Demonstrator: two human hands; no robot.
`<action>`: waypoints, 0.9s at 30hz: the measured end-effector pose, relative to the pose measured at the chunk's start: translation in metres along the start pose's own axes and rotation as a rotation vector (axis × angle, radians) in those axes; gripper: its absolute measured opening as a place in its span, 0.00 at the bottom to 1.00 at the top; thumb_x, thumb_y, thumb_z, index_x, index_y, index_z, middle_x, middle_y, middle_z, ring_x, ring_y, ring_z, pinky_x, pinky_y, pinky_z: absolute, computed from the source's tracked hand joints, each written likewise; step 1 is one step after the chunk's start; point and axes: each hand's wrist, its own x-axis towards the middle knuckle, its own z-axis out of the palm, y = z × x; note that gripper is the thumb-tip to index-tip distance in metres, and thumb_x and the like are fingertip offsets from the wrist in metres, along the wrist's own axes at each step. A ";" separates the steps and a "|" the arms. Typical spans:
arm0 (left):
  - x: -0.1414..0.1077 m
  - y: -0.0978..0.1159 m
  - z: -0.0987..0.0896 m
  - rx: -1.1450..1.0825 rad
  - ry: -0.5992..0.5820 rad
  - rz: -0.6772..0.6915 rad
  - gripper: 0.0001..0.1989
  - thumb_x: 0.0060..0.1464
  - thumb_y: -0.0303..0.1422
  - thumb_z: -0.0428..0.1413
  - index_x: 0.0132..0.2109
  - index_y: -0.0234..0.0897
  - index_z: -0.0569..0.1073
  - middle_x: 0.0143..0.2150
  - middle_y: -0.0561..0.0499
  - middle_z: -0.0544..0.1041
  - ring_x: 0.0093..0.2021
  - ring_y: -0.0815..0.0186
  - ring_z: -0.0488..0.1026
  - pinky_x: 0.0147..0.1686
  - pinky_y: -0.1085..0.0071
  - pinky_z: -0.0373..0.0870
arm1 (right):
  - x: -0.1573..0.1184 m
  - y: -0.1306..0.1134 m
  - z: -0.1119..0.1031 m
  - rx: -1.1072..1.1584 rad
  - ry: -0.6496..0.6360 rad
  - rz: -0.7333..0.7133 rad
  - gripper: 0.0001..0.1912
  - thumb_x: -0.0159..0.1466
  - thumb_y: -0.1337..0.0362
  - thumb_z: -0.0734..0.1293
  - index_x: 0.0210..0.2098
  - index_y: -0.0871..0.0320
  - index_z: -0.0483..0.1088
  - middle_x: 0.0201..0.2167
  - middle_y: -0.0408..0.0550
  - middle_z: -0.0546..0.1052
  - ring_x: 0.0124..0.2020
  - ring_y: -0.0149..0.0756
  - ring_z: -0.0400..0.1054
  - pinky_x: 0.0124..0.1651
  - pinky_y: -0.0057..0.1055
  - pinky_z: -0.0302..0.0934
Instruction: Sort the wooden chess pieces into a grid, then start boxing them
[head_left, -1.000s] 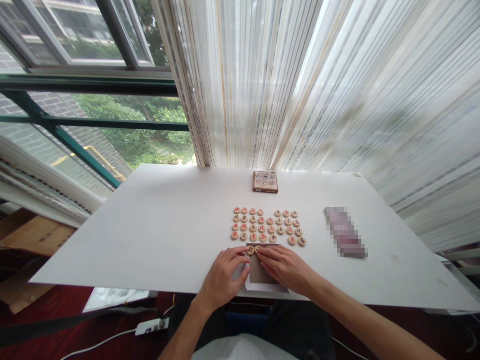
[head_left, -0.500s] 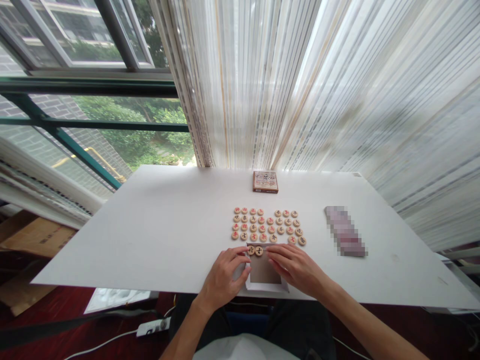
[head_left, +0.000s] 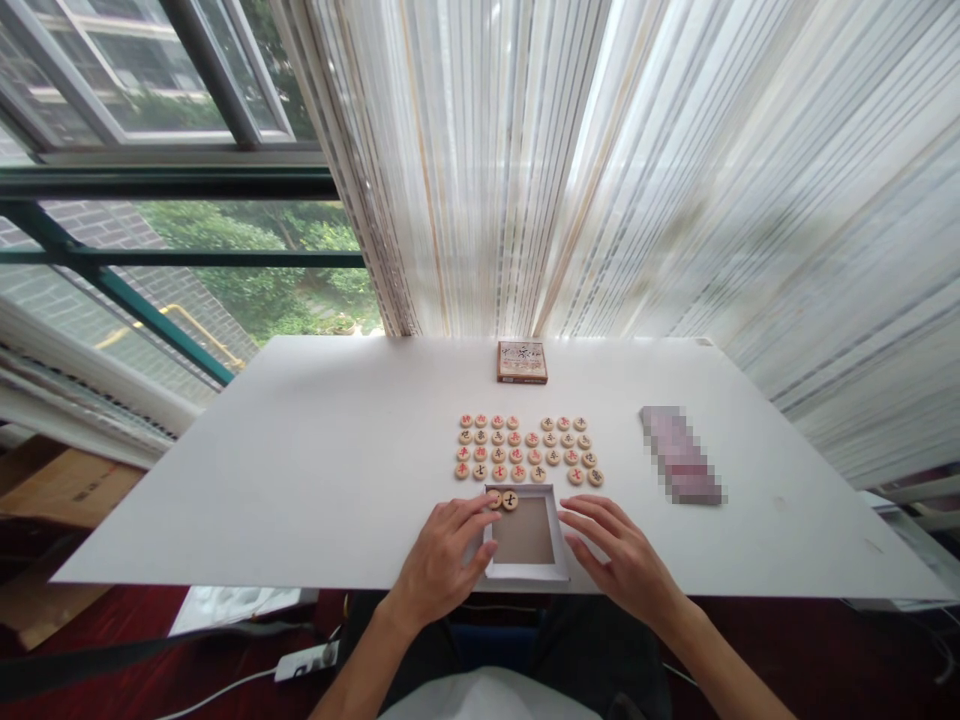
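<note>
A shallow white-walled box (head_left: pixel 525 540) with a brown bottom lies at the table's front edge. Two wooden Chinese chess pieces (head_left: pixel 510 500) with dark characters are side by side in its far left corner. My left hand (head_left: pixel 442 550) reaches over the left wall, with a fingertip at the leftmost piece and the thumb apart, lower down by the wall. Just right of the box, my right hand (head_left: pixel 626 550) is open, its fingers spread near the right wall and holding nothing. Beyond the box, more round chess pieces (head_left: pixel 517 455) with red or dark characters lie in rows.
A small brown printed box (head_left: pixel 523 362) stands at the back of the white table (head_left: pixel 300 460). To the right lies a pixelated pinkish item (head_left: pixel 682 455). Curtains (head_left: pixel 480 200) hang behind, beside a window at left. A power strip (head_left: pixel 306 661) lies below the front edge.
My right hand has moved right, from over the box to just outside its right wall, with its fingers spread. My left hand stays at the left wall. The camera view has shifted slightly.
</note>
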 end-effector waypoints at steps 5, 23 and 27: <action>0.002 0.004 -0.002 0.072 -0.078 0.043 0.17 0.67 0.38 0.51 0.60 0.43 0.69 0.65 0.48 0.70 0.58 0.55 0.68 0.56 0.53 0.65 | 0.002 -0.005 0.005 0.011 -0.097 -0.032 0.18 0.69 0.64 0.64 0.59 0.54 0.69 0.59 0.54 0.72 0.61 0.48 0.63 0.60 0.48 0.65; 0.004 0.003 0.000 0.142 -0.119 0.062 0.24 0.66 0.41 0.50 0.66 0.45 0.63 0.68 0.47 0.65 0.60 0.54 0.66 0.57 0.53 0.63 | 0.005 -0.011 0.012 0.082 -0.164 -0.126 0.32 0.56 0.42 0.73 0.52 0.56 0.73 0.55 0.58 0.76 0.59 0.54 0.66 0.57 0.50 0.65; 0.006 0.001 0.003 0.194 -0.147 0.077 0.27 0.67 0.43 0.49 0.69 0.46 0.58 0.69 0.47 0.62 0.60 0.53 0.64 0.58 0.53 0.62 | 0.007 -0.013 0.014 0.097 -0.150 -0.151 0.30 0.56 0.42 0.73 0.48 0.57 0.75 0.50 0.57 0.79 0.56 0.53 0.69 0.56 0.49 0.65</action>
